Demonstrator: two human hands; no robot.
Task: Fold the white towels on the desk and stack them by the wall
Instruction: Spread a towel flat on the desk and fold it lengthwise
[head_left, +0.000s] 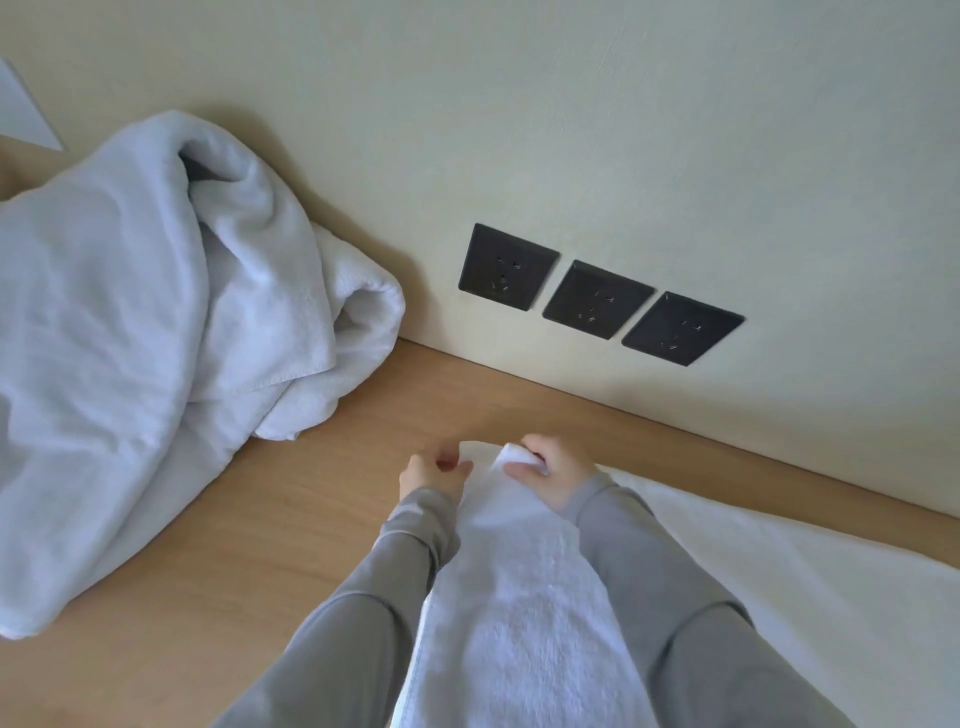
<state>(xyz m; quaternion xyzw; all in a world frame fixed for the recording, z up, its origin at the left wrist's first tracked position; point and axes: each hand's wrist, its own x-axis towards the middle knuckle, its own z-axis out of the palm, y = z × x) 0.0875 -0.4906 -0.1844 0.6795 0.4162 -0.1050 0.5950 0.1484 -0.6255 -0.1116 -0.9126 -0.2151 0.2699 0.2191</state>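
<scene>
1. White terry towel (519, 597): lies on the light wooden surface (311, 519) in the lower centre of the frame. One band runs up the frame between the two forearms, and a further flat part spreads to the lower right, with its far edge near the cream wall (571, 130).
2. Left hand (434, 475): at the upper left end of the band. The fingers are curled and pinch the towel's edge.
3. Right hand (553, 470): at the upper right end of the band, just beside the left hand. The fingers are clenched around a small bunched corner of the same towel, lifted slightly off the layer beneath.
4. Grey sleeves (675, 597): cover both forearms to the wrists and flank the band on either side.
5. Heap of crumpled white towels (156, 312): fills the left and upper left of the frame, rests on the surface, is unfolded, and lies well apart from the hands.
6. Three black square wall sockets (597, 300): set in a row on the wall, right of centre, above the line where the surface meets the wall.
</scene>
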